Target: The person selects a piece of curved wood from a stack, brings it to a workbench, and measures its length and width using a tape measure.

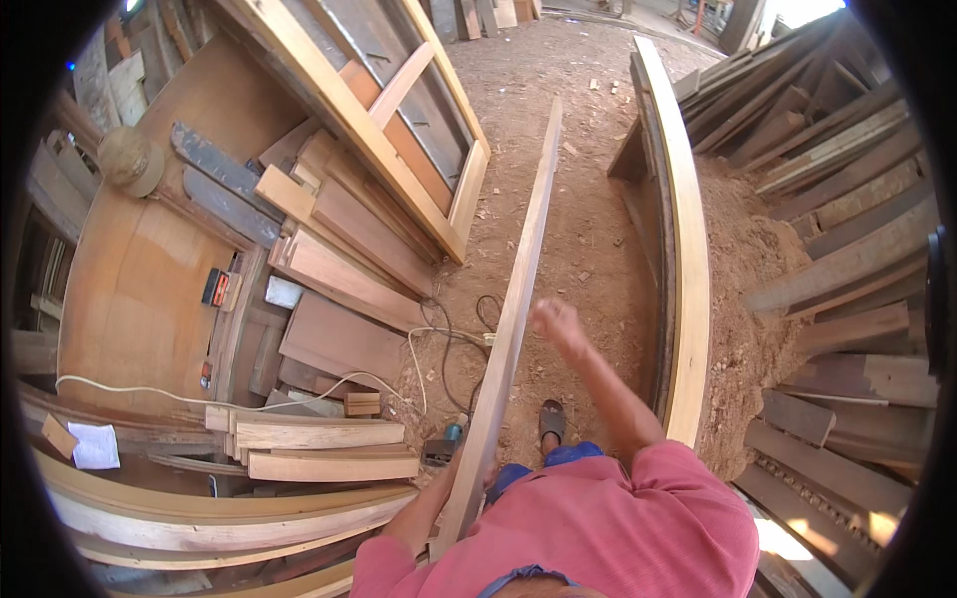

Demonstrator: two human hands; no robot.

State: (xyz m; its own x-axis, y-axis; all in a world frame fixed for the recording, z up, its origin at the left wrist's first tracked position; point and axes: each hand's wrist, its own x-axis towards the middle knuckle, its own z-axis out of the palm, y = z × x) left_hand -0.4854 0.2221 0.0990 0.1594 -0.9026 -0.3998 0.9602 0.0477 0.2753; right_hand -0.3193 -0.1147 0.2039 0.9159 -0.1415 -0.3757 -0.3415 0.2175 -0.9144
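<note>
Wooden plank (514,299) is stretched over the dirt floor (598,209), its near end set beside the pink shirt (598,518). Toward the floor's left edge a panelled frame (402,85) is seen; toward its right edge, a pale beam (691,249). The left hand is mostly hidden by the plank, so its grip cannot be told. The right hand (558,324), loosely clenched on nothing visible, is held just beside the plank's right edge.
</note>
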